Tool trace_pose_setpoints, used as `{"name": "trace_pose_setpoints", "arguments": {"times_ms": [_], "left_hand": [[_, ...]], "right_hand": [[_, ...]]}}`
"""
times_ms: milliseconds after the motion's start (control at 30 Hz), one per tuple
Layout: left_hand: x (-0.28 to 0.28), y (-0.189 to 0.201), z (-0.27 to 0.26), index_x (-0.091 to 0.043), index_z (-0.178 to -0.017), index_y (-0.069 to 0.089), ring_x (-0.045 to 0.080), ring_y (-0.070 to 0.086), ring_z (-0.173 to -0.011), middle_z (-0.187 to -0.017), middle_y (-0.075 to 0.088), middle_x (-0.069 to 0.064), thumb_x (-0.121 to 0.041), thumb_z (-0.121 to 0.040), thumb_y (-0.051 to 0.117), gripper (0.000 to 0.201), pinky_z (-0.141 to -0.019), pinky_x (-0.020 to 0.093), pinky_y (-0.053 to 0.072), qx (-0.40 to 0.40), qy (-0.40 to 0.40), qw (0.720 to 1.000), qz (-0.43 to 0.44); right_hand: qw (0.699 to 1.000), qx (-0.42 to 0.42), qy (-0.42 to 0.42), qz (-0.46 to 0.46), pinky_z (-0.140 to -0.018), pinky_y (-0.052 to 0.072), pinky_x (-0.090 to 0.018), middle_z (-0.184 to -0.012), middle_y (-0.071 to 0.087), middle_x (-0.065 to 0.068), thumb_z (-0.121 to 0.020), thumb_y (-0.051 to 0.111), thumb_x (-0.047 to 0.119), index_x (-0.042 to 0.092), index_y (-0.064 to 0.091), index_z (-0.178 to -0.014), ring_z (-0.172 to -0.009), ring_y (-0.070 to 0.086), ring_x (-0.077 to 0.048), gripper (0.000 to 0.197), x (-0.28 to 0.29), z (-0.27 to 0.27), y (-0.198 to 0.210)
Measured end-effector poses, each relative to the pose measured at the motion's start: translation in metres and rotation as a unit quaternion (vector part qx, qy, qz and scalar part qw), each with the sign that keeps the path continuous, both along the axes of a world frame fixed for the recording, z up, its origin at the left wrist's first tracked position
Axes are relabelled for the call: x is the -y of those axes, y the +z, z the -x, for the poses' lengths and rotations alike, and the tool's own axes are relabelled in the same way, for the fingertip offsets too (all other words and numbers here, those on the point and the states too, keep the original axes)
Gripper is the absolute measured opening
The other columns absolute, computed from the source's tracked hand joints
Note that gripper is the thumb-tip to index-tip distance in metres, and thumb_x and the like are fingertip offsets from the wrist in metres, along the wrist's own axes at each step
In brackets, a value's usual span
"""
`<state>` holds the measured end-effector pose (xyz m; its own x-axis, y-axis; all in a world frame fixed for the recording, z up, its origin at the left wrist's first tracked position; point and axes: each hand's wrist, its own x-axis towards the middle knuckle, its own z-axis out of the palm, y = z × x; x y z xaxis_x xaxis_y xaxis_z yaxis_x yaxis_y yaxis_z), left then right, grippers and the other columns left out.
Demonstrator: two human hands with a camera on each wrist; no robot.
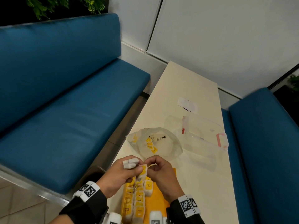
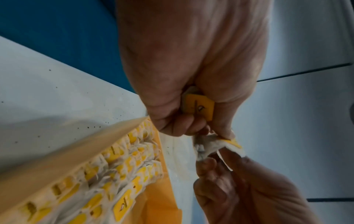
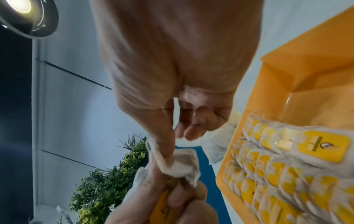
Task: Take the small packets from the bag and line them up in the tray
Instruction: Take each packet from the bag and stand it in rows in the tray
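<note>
Both hands meet just above the far end of the yellow tray point(image 1: 161, 196). My left hand point(image 1: 129, 172) grips a small bunch of white packets point(image 1: 131, 163), plus one yellow-tagged packet point(image 1: 143, 171) against the palm. In the left wrist view, that hand point(image 2: 191, 121) curls round the yellow tag point(image 2: 199, 106). My right hand point(image 1: 155, 165) pinches the crumpled white packet point(image 3: 182, 165) between thumb and fingers point(image 3: 189, 134). Rows of packets point(image 1: 139, 201) lie lined up in the tray point(image 3: 306, 60). The clear plastic bag point(image 1: 168, 147) lies beyond the hands with a few packets point(image 1: 151, 143) inside.
On the cream table point(image 1: 202, 183), a clear lidded box with a pink clasp point(image 1: 221, 139) sits right of the bag, and a white wrapper point(image 1: 187, 103) lies farther back. Blue benches point(image 1: 64, 110) flank both sides. White devices point(image 1: 155, 217) stand by the tray's near end.
</note>
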<state>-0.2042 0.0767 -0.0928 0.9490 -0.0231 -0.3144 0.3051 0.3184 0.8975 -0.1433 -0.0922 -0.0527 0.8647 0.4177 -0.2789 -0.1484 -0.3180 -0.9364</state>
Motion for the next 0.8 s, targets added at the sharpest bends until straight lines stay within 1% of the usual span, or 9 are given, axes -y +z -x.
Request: {"name": "trace_pose_setpoints", "arguments": {"times_ms": [67, 100, 233, 300, 367, 467, 567, 700, 800], "left_hand": [[0.001, 0.001, 0.0, -0.026, -0.112, 0.075, 0.0, 0.06, -0.071, -0.08, 0.069, -0.011, -0.014, -0.096, 0.068, 0.021, -0.062, 0.02, 0.044, 0.003, -0.001, 1.0, -0.024], [0.0, 0.001, -0.001, -0.027, -0.113, 0.075, -0.002, 0.061, -0.071, -0.081, 0.07, -0.011, -0.016, -0.097, 0.068, 0.021, -0.062, 0.019, 0.045, 0.008, -0.009, 0.999, -0.034], [-0.002, 0.001, -0.002, -0.017, -0.096, 0.075, 0.013, 0.064, -0.079, -0.088, 0.072, 0.008, -0.023, -0.096, 0.068, 0.009, -0.069, 0.028, 0.049, 0.033, -0.002, 0.998, -0.059], [0.001, -0.001, -0.003, -0.01, -0.096, 0.072, 0.014, 0.064, -0.076, -0.084, 0.071, 0.009, -0.02, -0.096, 0.068, 0.011, -0.066, 0.026, 0.05, 0.023, 0.028, 0.998, -0.048], [0.006, -0.002, -0.004, -0.006, -0.097, 0.071, 0.011, 0.063, -0.073, -0.083, 0.072, 0.007, -0.019, -0.096, 0.068, 0.013, -0.061, 0.02, 0.049, 0.023, 0.048, 0.998, -0.038], [0.01, -0.005, -0.004, -0.011, -0.096, 0.073, 0.008, 0.063, -0.073, -0.086, 0.073, 0.008, -0.025, -0.094, 0.07, 0.015, -0.06, 0.02, 0.047, 0.032, 0.045, 0.997, -0.056], [0.007, -0.011, -0.006, -0.018, -0.098, 0.075, 0.005, 0.064, -0.073, -0.088, 0.075, 0.004, -0.028, -0.095, 0.07, 0.012, -0.062, 0.021, 0.048, 0.018, 0.054, 0.995, -0.085], [0.0, -0.021, -0.004, -0.02, -0.097, 0.078, 0.0, 0.06, -0.063, -0.08, 0.073, 0.0, -0.021, -0.097, 0.068, 0.01, -0.054, 0.016, 0.045, -0.024, 0.086, 0.992, -0.086], [-0.002, -0.025, -0.001, -0.019, -0.096, 0.077, 0.013, 0.059, -0.067, -0.09, 0.075, 0.009, -0.023, -0.099, 0.065, 0.013, -0.056, 0.024, 0.047, -0.044, 0.066, 0.994, -0.079]], "right_hand": [[0.999, 0.003, -0.037, 0.002, -0.057, 0.044, -0.021, -0.076, 0.064, -0.007, -0.079, 0.072, 0.0, 0.013, 0.064, -0.084, -0.065, 0.054, -0.015, 0.017, -0.001, 0.002, -0.004], [0.999, -0.002, -0.046, -0.001, -0.054, 0.042, -0.02, -0.073, 0.062, -0.003, -0.079, 0.072, 0.0, 0.014, 0.064, -0.081, -0.063, 0.053, -0.014, 0.016, -0.002, 0.002, -0.006], [0.998, -0.038, -0.013, -0.045, -0.053, 0.04, -0.023, -0.072, 0.065, -0.003, -0.072, 0.076, 0.011, 0.013, 0.074, -0.087, -0.064, 0.053, -0.013, 0.016, -0.001, 0.008, 0.0], [0.998, -0.031, -0.004, -0.057, -0.054, 0.041, -0.021, -0.076, 0.066, -0.003, -0.075, 0.079, 0.012, 0.013, 0.075, -0.095, -0.063, 0.053, -0.009, 0.021, 0.0, 0.009, -0.001], [0.998, -0.007, -0.036, -0.05, -0.055, 0.043, -0.017, -0.075, 0.068, -0.001, -0.081, 0.079, 0.006, 0.009, 0.075, -0.095, -0.063, 0.056, -0.007, 0.015, 0.001, 0.008, -0.006], [0.996, 0.012, -0.082, -0.023, -0.053, 0.043, -0.02, -0.069, 0.069, -0.002, -0.084, 0.076, 0.008, 0.009, 0.074, -0.088, -0.063, 0.059, -0.01, 0.004, 0.001, 0.004, -0.012], [0.996, -0.005, -0.087, -0.021, -0.05, 0.04, -0.022, -0.066, 0.066, -0.008, -0.087, 0.072, 0.008, 0.004, 0.071, -0.088, -0.061, 0.058, -0.013, 0.004, 0.007, -0.001, -0.011], [0.997, -0.021, -0.058, 0.051, -0.048, 0.041, -0.02, -0.064, 0.065, -0.012, -0.09, 0.068, 0.002, -0.003, 0.065, -0.089, -0.057, 0.061, -0.016, 0.005, 0.029, -0.009, -0.02], [0.988, -0.065, -0.035, 0.139, -0.045, 0.041, -0.018, -0.063, 0.065, -0.006, -0.089, 0.067, 0.003, 0.005, 0.063, -0.085, -0.054, 0.062, -0.014, 0.007, 0.045, -0.005, -0.04]]}}
